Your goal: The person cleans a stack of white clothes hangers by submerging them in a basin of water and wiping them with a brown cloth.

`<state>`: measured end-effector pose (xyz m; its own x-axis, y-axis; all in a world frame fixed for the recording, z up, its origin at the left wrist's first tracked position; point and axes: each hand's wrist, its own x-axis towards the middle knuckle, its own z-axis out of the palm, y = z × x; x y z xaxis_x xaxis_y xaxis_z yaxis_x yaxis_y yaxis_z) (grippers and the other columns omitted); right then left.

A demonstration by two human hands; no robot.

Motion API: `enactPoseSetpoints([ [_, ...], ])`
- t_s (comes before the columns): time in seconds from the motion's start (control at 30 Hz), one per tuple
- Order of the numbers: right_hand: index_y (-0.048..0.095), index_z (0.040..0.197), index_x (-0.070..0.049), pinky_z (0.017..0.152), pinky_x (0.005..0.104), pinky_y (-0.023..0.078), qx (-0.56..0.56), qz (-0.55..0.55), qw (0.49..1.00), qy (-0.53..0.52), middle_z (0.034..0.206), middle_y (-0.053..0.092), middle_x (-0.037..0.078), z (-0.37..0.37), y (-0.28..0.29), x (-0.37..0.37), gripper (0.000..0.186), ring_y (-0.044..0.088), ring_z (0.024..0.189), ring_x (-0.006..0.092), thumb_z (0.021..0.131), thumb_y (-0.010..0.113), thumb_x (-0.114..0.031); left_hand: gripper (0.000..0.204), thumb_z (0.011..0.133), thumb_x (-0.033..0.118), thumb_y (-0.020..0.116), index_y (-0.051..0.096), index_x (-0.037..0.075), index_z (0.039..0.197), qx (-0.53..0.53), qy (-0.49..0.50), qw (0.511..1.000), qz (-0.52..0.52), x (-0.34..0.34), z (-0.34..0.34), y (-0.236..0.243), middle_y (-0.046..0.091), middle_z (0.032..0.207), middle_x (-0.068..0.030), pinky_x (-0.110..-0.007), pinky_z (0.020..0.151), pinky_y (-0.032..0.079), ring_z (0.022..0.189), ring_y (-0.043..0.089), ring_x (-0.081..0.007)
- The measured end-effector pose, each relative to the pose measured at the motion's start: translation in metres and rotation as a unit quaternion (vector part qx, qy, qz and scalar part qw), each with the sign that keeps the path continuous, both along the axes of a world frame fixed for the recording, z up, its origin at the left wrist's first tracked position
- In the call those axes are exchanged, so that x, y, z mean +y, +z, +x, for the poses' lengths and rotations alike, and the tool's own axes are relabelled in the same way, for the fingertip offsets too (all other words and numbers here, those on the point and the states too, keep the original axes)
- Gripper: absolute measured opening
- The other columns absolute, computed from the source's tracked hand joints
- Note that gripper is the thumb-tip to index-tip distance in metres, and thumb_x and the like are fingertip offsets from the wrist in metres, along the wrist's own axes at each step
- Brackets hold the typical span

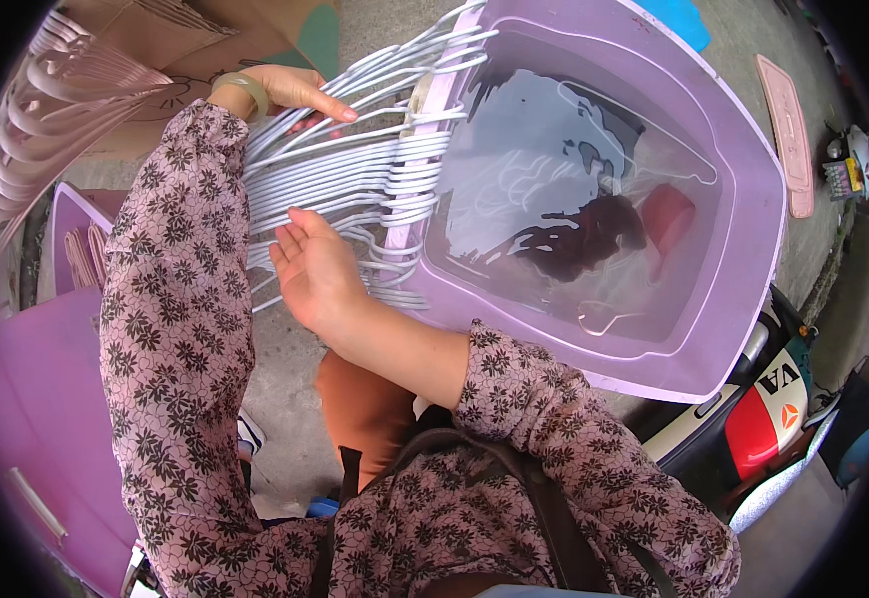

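Observation:
A row of white wire hangers [354, 171] hangs over the left rim of a purple plastic tub [738, 164]. At the far end of the row, my left hand [290, 88], with a pale bangle on the wrist, has its thumb over several hangers and its fingers partly hidden under them. Palm up, my right hand [317, 267] lies against the near part of the row, fingers stretched out and touching the wires. Cloudy water in the tub covers a loose hanger [669, 145], a dark sunken item [584, 239] and a reddish piece [667, 221].
Pink hangers [50, 130] hang in a bundle at the far left, beside cardboard [180, 60]. A second purple container [40, 399] stands at the left. To the right lie a pink lid [785, 135] and a red and white vehicle part [753, 429]. Something blue [679, 20] is at the back.

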<state>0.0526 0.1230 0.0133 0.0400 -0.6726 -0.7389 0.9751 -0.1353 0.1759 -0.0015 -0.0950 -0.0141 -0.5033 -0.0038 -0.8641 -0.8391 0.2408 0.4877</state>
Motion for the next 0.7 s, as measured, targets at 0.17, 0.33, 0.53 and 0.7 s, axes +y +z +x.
enactPoseSetpoints([
  [0.17, 0.041, 0.121, -0.005, 0.1, 0.0353, 0.029, 0.021, -0.033, 0.987, -0.158, 0.124, 0.045, 0.006, -0.014, -0.079, -0.035, 0.057, 0.04, 0.117, 0.0172, 0.079, 0.064, -0.035, 0.035, 0.064, 0.032, 0.078, 0.063, 0.005, 0.082, -0.004, -0.027, 0.999, 0.028, 0.004, 0.004, -0.027, 0.058, 0.069, 0.0001, -0.024, 0.051, 0.037, 0.058, 0.049, -0.0092],
  [0.33, 0.039, 0.125, -0.014, 0.097, 0.0361, 0.036, 0.087, 0.141, 0.977, -0.136, 0.125, 0.045, 0.002, -0.017, -0.07, -0.054, 0.045, 0.043, 0.116, 0.0175, 0.085, 0.058, -0.024, 0.053, 0.062, 0.037, 0.076, 0.058, 0.003, 0.098, 0.049, -0.045, 0.996, 0.059, -0.003, 0.021, -0.05, 0.059, 0.089, -0.0048, -0.029, 0.068, 0.042, 0.081, 0.053, -0.0159],
  [0.53, 0.041, 0.122, -0.015, 0.091, 0.0347, 0.043, 0.151, 0.091, 0.972, -0.153, 0.121, 0.048, 0.003, -0.038, -0.078, -0.057, 0.036, 0.048, 0.111, 0.0184, 0.088, 0.053, -0.011, 0.038, 0.067, 0.018, 0.074, 0.054, 0.001, 0.095, 0.212, -0.027, 0.977, -0.007, 0.013, 0.002, -0.025, 0.056, 0.085, -0.0008, -0.026, 0.073, 0.04, 0.08, 0.046, -0.0105],
  [0.7, 0.044, 0.119, -0.007, 0.091, 0.0368, 0.043, 0.172, 0.009, 0.972, -0.16, 0.114, 0.053, 0.005, -0.037, -0.073, -0.062, 0.028, 0.052, 0.104, 0.0187, 0.092, 0.047, -0.017, 0.035, 0.073, -0.004, 0.064, 0.052, -0.001, 0.106, 0.232, 0.21, 0.949, -0.042, 0.024, 0.021, -0.019, 0.057, 0.092, -0.0022, -0.023, 0.077, 0.042, 0.085, 0.05, -0.0085],
])
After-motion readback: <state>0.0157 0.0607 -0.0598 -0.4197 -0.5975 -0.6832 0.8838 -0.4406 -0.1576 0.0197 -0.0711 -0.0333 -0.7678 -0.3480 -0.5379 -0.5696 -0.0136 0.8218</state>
